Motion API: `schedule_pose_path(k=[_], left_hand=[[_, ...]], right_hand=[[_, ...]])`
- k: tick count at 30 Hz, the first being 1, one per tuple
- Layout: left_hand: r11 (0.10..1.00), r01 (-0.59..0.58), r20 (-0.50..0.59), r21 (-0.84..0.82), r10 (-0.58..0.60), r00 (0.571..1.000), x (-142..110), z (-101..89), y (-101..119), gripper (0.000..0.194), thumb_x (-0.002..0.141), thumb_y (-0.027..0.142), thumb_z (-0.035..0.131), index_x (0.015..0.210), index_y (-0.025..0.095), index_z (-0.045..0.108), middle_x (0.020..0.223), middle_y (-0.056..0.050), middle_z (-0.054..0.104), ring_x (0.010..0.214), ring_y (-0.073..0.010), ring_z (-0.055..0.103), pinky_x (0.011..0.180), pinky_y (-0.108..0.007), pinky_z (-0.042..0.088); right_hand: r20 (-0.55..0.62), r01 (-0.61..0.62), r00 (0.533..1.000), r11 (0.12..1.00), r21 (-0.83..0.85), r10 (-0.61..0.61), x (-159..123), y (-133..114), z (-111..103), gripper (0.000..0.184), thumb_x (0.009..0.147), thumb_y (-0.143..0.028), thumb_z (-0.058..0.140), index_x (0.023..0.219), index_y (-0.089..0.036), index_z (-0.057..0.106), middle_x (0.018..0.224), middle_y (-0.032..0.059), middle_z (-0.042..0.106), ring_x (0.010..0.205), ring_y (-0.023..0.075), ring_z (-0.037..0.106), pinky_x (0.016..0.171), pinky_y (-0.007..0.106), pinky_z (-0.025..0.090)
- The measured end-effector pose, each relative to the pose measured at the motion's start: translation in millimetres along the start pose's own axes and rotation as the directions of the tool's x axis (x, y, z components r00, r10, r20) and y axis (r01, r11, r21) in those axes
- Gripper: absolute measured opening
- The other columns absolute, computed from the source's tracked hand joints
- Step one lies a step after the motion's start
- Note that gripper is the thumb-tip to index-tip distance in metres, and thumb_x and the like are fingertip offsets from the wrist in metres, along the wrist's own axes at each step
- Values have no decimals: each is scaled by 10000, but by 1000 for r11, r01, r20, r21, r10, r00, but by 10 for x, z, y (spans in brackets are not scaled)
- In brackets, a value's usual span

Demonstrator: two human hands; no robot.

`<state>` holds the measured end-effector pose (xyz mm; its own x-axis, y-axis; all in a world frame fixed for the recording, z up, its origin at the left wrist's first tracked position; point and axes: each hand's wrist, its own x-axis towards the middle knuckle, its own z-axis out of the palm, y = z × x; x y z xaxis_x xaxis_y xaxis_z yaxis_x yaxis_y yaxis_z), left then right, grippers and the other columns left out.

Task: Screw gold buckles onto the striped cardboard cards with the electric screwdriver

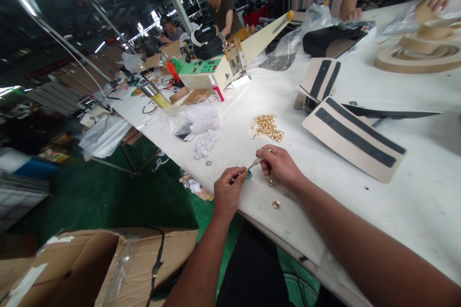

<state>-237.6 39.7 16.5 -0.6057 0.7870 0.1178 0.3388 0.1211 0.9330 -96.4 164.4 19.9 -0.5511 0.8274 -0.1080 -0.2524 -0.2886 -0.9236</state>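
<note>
My right hand [279, 164] is closed around the pale handle of a small screwdriver-like tool [257, 161]. Its thin metal shaft slants down toward my left hand [228, 191], whose thumb and forefinger pinch a small gold piece [248, 172] with teal on it. The tool's tip meets this piece or lies right by it; exact contact is too small to tell. On the white table near my right wrist lie two loose gold ring-shaped fittings, one [271, 183] close under the hand and another [276, 205] nearer the edge. Beyond my hands is a pile of small gold hardware [268, 127].
Beige panels with black strips [355, 136] lie at right. Crumpled white wrapping [205, 144] and a cream machine [209, 71] with a red-and-white bottle [216, 90] are farther back. Cardboard boxes [151, 259] stand below the table's left edge. A co-worker's hand [437, 1] touches tan rolls.
</note>
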Motion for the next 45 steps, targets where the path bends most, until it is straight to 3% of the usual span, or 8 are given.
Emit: schedule_pose_path(k=[5,8,13,16,23,29,35,45], left_hand=[[994,-49,15,99,47,999,-164,44,129,124,873,330,776,947,271,857,998,-32,799,859,-198,693,740,-296,516],[971,-143,161,193,112,981,-327,95,219,118,907,276,732,943,266,843,977,-21,783,779,-173,668,726,-294,524],[868,-353,420,349,192,887,-394,164,418,246,881,171,751,1096,275,808,1041,-10,747,762,-151,633,726,-278,521],[782,-434,411,447,251,876,-83,196,525,225,915,182,730,1121,258,779,1040,-7,739,698,-138,590,736,-290,515],[675,-379,297,633,241,924,1193,579,408,155,966,283,742,1078,195,803,1002,-51,721,753,-174,622,729,-294,475],[689,-364,290,627,228,930,1575,806,131,131,967,284,745,933,168,795,947,-41,681,806,-192,634,775,-313,485],[779,-371,298,505,245,923,1406,587,77,149,978,261,681,936,233,822,983,-52,780,917,-232,695,869,-337,521],[945,-147,34,293,144,989,304,-154,-76,240,988,367,637,1103,214,783,950,-39,796,796,-187,701,754,-300,563]], right_hand=[[-66,94,994,995,30,-92,50,-80,-81,243,863,-389,728,739,-221,603,504,-53,572,426,112,488,465,247,420],[-179,103,980,989,107,-82,129,-100,-193,223,838,-375,742,737,-214,624,511,-49,573,423,111,490,442,246,397],[-299,106,954,972,209,-39,254,-112,-358,221,819,-374,736,727,-216,612,535,-53,557,422,104,479,406,245,350],[-325,118,945,957,265,-27,288,-122,-388,252,817,-383,739,701,-221,585,531,-55,541,423,101,464,409,249,349],[-352,131,936,933,336,-4,334,-134,-381,229,811,-385,752,735,-215,619,531,-47,551,446,112,468,429,256,348],[-342,121,940,931,344,4,355,-137,-366,254,809,-399,758,724,-216,604,524,-53,545,454,110,467,440,256,337],[-315,127,949,951,281,-33,312,-141,-346,265,844,-409,754,735,-218,606,533,-49,553,471,114,468,462,256,360],[-72,158,984,983,-95,-165,-18,-134,12,333,888,-549,737,887,-221,675,642,-29,625,555,145,571,553,283,450]])
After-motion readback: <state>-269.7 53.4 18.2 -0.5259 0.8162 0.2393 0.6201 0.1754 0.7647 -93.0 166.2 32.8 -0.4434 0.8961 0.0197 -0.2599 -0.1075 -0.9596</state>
